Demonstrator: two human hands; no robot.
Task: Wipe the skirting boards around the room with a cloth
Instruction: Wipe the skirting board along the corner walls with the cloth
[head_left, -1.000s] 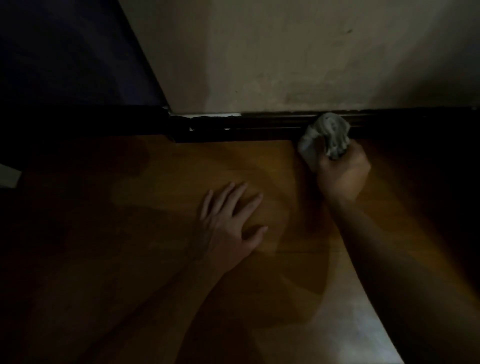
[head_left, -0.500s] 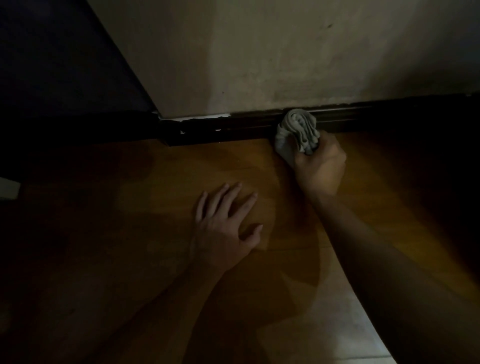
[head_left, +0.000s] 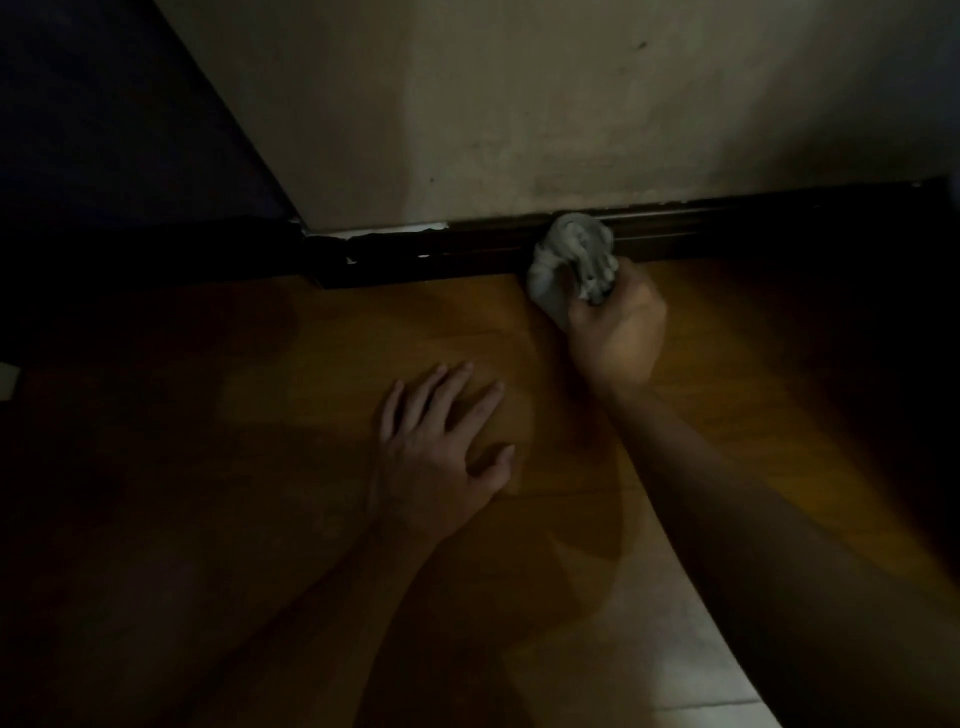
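A dark skirting board (head_left: 727, 228) runs along the foot of a pale wall, with chipped white patches near its left end. A crumpled grey cloth (head_left: 574, 254) is pressed against the board. My right hand (head_left: 618, 332) is closed around the cloth from below. My left hand (head_left: 441, 452) lies flat on the brown floor, fingers spread, holding nothing, below and left of the cloth.
The pale wall (head_left: 519, 114) ends at a corner on the left, where a dark surface (head_left: 104, 130) begins. The room is dim. A lighter tiled patch of floor (head_left: 675, 675) shows at the bottom right. A small pale object (head_left: 8, 382) sits at the left edge.
My right hand has slid the cloth leftward along the skirting board. My left hand has stayed planted on the floor.
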